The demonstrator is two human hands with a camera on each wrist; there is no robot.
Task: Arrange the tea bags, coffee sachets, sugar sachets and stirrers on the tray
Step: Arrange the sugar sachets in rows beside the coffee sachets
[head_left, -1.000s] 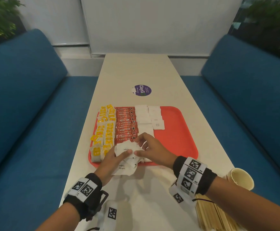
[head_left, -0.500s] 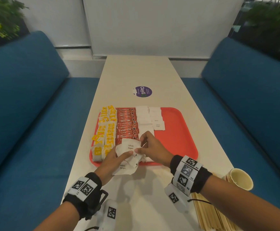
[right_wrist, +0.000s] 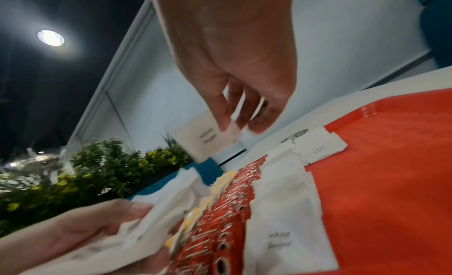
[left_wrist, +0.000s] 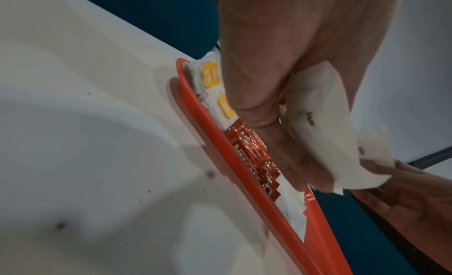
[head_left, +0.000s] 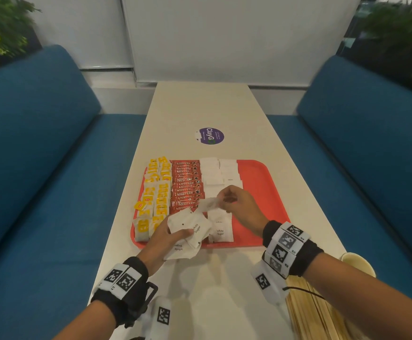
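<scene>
A red tray point(head_left: 268, 192) lies on the white table. It carries yellow tea bags point(head_left: 156, 197) on the left, red coffee sachets point(head_left: 186, 185) beside them and white sugar sachets point(head_left: 214, 173) in the middle. My left hand point(head_left: 173, 231) grips a bunch of white sugar sachets point(head_left: 190, 227) over the tray's near edge. My right hand point(head_left: 234, 200) pinches one sugar sachet point(head_left: 208, 204) by its corner, lifted just above the tray; the right wrist view shows this sachet point(right_wrist: 208, 140) hanging from thumb and fingers. Wooden stirrers point(head_left: 310, 312) lie on the table under my right forearm.
A paper cup point(head_left: 358, 262) stands at the table's right edge near my right arm. A purple round sticker point(head_left: 210, 136) sits beyond the tray. Blue sofa benches point(head_left: 40, 168) flank the table on both sides. The tray's right third point(head_left: 261, 177) is bare red.
My right hand has pulled one sugar sachet out of the bunch in my left hand and lifted it away up and to the right. The left hand stays put.
</scene>
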